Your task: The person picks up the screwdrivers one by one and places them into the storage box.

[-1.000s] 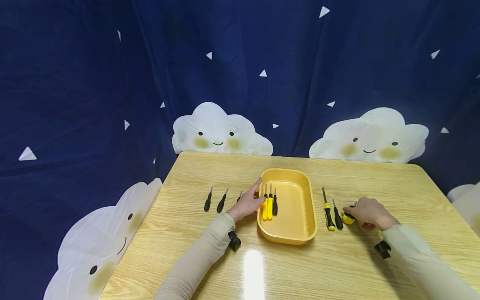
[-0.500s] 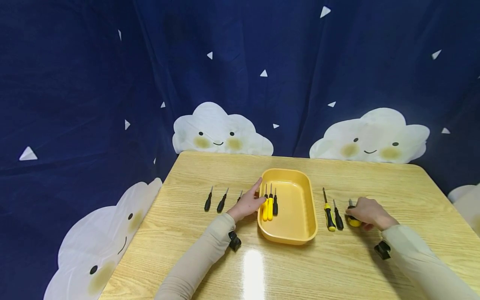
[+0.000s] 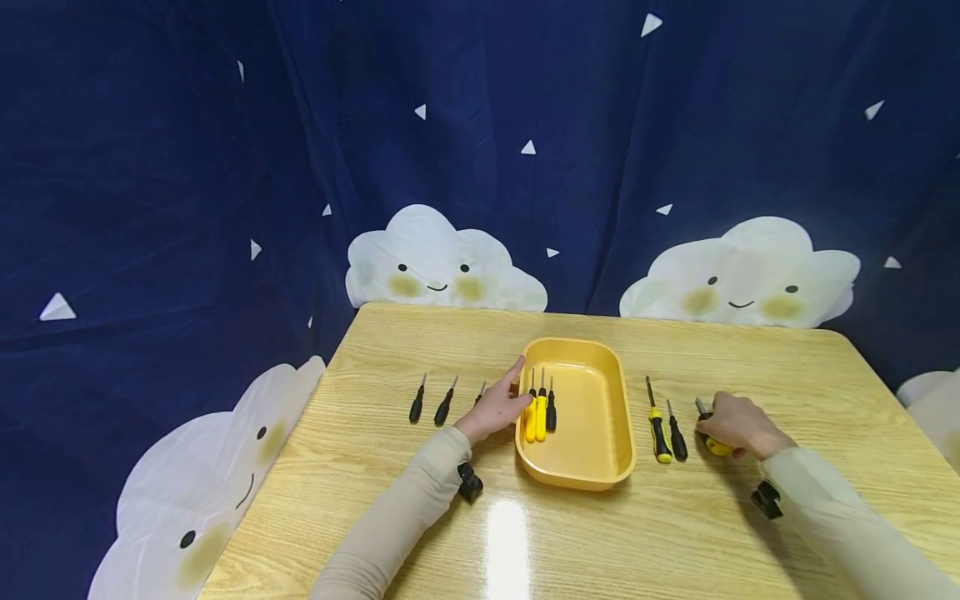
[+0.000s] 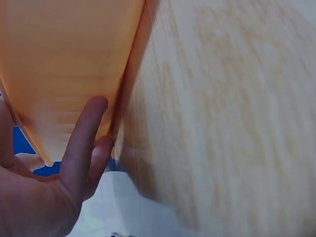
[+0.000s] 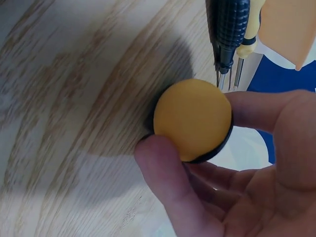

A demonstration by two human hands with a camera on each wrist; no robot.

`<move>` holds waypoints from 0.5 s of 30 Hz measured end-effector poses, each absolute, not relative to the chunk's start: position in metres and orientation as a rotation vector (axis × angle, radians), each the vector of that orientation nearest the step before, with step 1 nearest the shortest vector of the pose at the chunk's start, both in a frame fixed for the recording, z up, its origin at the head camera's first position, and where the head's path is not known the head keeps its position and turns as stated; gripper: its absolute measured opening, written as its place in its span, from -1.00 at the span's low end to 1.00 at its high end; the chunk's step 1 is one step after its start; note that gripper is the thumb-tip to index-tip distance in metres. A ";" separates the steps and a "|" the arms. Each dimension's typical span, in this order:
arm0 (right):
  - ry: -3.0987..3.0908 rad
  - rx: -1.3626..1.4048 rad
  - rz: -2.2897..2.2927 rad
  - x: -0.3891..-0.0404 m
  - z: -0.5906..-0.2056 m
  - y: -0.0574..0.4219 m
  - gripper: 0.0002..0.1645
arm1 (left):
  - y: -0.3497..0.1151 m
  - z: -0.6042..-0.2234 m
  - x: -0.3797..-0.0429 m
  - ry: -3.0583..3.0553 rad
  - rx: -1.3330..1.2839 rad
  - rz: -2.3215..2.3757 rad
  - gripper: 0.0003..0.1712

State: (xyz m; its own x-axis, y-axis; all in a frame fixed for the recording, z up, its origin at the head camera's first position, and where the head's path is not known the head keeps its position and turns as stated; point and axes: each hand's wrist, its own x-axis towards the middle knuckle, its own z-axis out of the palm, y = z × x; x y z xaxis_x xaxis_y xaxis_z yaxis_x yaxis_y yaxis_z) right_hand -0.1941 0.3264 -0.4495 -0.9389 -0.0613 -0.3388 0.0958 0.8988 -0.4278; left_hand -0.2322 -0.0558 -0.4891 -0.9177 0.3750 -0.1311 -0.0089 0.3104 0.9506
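Wooden counter (image 3: 615,542): stubby screwdriver (image 5: 192,118) pinched within right hand (image 3: 738,425), yellow end facing wrist (tray (image 3: 588,417) gripped by left hand (image 3: 492,412)).

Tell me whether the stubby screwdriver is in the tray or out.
Out: the right hand grips the stubby screwdriver outside the tray, to its right.

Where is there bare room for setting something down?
Bare: inside the tray, right of its three screwdrivers; on the table before it, between the sleeves. Crowded: left of the tray, with the left hand and black screwdrivers; right of it, with two screwdrivers and the stubby screwdriver the right hand grips.
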 end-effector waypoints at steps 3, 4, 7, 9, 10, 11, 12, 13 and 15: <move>2.721 0.005 -0.617 -0.196 -0.451 0.326 -0.76 | -0.056 -0.488 -0.232 2.257 0.325 1.636 -0.15; 2.721 -0.001 -0.609 -0.196 -0.451 0.327 -0.76 | -0.056 -0.488 -0.231 2.256 0.322 1.635 -0.15; 2.723 -0.017 -0.582 -0.197 -0.453 0.327 -0.74 | -0.056 -0.487 -0.231 2.255 0.319 1.633 -0.15; 2.728 -0.028 -0.569 -0.197 -0.453 0.327 -0.73 | -0.056 -0.487 -0.231 2.253 0.318 1.634 -0.15; 2.733 -0.034 -0.561 -0.197 -0.454 0.327 -0.73 | -0.056 -0.487 -0.231 2.253 0.319 1.634 -0.15; 2.736 -0.041 -0.558 -0.197 -0.454 0.327 -0.73 | -0.056 -0.487 -0.231 2.255 0.319 1.634 -0.15; 2.738 -0.046 -0.552 -0.197 -0.454 0.327 -0.73 | -0.056 -0.487 -0.231 2.257 0.318 1.633 -0.15; 2.740 -0.048 -0.547 -0.197 -0.454 0.327 -0.73 | -0.056 -0.487 -0.231 2.259 0.317 1.634 -0.14; 2.738 -0.049 -0.536 -0.198 -0.453 0.326 -0.71 | -0.056 -0.487 -0.231 2.262 0.315 1.629 -0.15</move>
State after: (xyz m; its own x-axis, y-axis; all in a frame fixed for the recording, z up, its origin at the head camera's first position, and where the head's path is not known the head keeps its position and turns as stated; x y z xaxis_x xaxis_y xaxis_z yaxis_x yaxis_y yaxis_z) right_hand -0.1981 0.3261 -0.4533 -0.9383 -0.0995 -0.3311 0.0328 0.9278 -0.3716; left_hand -0.2311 -0.0560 -0.4868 -0.9194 0.3677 -0.1398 -0.0161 0.3200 0.9473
